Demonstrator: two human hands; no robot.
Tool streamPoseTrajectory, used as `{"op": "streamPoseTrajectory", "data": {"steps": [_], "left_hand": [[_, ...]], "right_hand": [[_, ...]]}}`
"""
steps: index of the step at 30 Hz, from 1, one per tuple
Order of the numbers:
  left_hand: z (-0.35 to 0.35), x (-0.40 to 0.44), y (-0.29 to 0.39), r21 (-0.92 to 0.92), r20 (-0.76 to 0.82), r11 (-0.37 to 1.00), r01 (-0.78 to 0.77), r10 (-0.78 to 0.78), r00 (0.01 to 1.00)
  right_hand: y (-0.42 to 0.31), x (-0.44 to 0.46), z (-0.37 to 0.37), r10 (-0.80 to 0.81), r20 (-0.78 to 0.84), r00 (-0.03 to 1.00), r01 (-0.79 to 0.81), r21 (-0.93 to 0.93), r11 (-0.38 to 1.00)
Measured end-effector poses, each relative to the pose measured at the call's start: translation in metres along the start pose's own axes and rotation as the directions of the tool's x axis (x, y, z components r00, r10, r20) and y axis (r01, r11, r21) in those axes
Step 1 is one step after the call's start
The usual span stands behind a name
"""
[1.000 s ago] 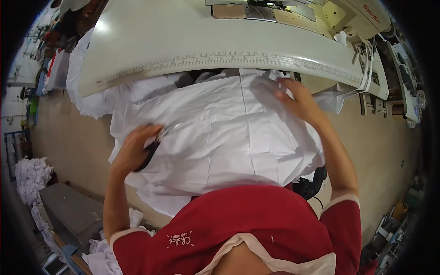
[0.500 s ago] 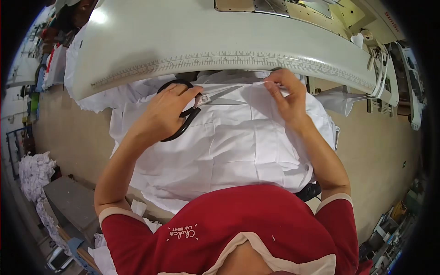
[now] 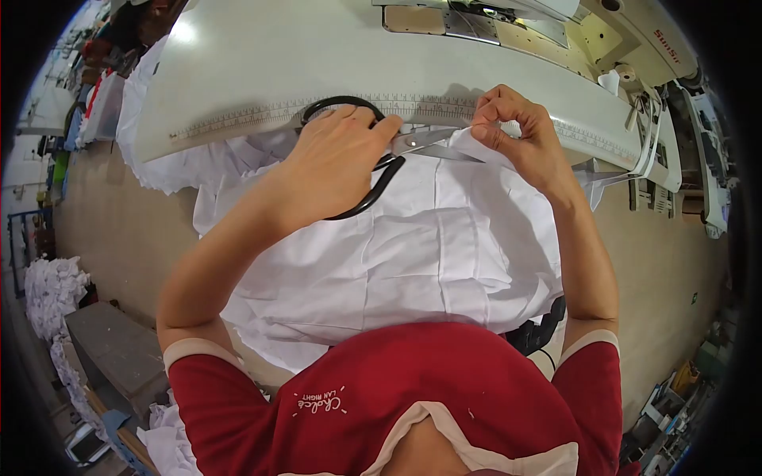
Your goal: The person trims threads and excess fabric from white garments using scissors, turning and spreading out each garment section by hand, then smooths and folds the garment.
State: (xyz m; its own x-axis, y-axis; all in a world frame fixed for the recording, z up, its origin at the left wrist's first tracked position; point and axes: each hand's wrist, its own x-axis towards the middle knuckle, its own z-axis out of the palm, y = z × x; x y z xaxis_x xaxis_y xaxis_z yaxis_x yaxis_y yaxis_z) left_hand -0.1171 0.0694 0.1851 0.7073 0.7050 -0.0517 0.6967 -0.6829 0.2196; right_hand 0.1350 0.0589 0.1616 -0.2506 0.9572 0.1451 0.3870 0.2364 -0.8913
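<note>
My left hand (image 3: 337, 159) grips a pair of black-handled scissors (image 3: 413, 143), fingers wrapped about the loops. Their blades are parted and point right, toward my other hand. A raised fold of white cloth (image 3: 421, 238) lies at the blade tips; whether it is between them I cannot tell. My right hand (image 3: 516, 131) pinches that fold between thumb and fingers, just above the table's front edge. The rest of the cloth drapes in wrinkles over my lap, with seams running across it.
A pale sewing table (image 3: 278, 63) with a printed ruler along its edge spans the front. A sewing machine (image 3: 635, 47) stands at upper right. White cloth heaps (image 3: 55, 285) and a grey box (image 3: 115, 349) are at left.
Both hands have moved up and right, nearer the table edge. The scissors went along with my left hand, and my right hand has lifted the pinched cloth higher.
</note>
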Motion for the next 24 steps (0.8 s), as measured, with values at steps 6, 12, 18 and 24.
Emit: {"op": "streamPoseTrajectory", "data": {"steps": [6,12,18,24], "left_hand": [[-0.008,0.015,0.010,-0.003,0.129,0.999,0.051,-0.050,0.990],[0.000,0.014,0.004,-0.040,0.004,0.999,-0.035,0.035,0.999],[-0.006,0.018,0.008,-0.021,0.023,0.999,-0.029,0.030,0.999],[-0.014,0.020,0.009,0.043,0.115,0.999,-0.006,0.001,0.993]], "right_hand": [[-0.002,-0.002,-0.003,0.014,-0.011,1.000,-0.014,0.040,0.999],[0.002,-0.001,-0.003,0.003,-0.016,1.000,-0.002,0.059,0.998],[0.002,0.000,-0.003,-0.006,-0.015,1.000,0.007,0.059,0.998],[0.005,0.002,-0.003,-0.008,-0.011,1.000,0.010,0.101,0.995]]}}
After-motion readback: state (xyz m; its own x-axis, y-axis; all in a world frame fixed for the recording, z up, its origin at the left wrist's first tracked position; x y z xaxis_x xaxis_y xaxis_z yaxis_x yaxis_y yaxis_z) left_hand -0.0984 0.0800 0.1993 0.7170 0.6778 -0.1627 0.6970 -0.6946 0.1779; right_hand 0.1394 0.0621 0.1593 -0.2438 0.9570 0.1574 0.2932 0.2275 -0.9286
